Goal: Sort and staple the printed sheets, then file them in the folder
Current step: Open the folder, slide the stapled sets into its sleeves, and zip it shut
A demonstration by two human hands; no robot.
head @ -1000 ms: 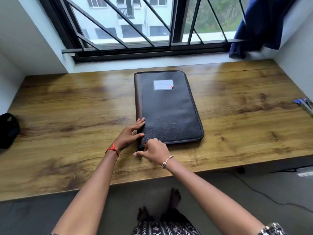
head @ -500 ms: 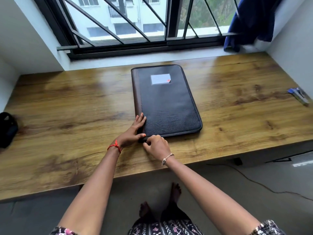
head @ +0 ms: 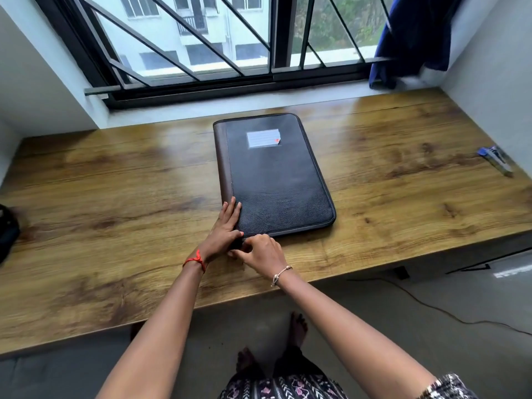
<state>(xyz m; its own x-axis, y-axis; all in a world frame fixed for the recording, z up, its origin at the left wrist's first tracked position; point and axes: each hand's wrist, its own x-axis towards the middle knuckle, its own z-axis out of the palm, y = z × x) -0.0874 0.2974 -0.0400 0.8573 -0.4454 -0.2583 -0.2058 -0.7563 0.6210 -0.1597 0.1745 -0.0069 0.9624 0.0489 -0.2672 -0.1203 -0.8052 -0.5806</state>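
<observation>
Left hand point(head: 224, 228) shifted flat onto folder point(head: 276, 180), right hand point(head: 260, 253) pinching corner

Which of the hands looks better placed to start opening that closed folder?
The right hand, probably: its fingers curl at the near left corner of the folder, seemingly pinching its edge. The left hand lies flat on the spine side, steadying it.

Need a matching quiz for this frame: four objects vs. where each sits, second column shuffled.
1. black leather folder
2. blue and silver stapler
3. dark blue cloth
4. black rounded object

A. left edge of the wooden table
B. hanging at the right end of the barred window
C. table's middle, lying closed
D. table's far right

Pairs: 1-C, 2-D, 3-B, 4-A
</observation>
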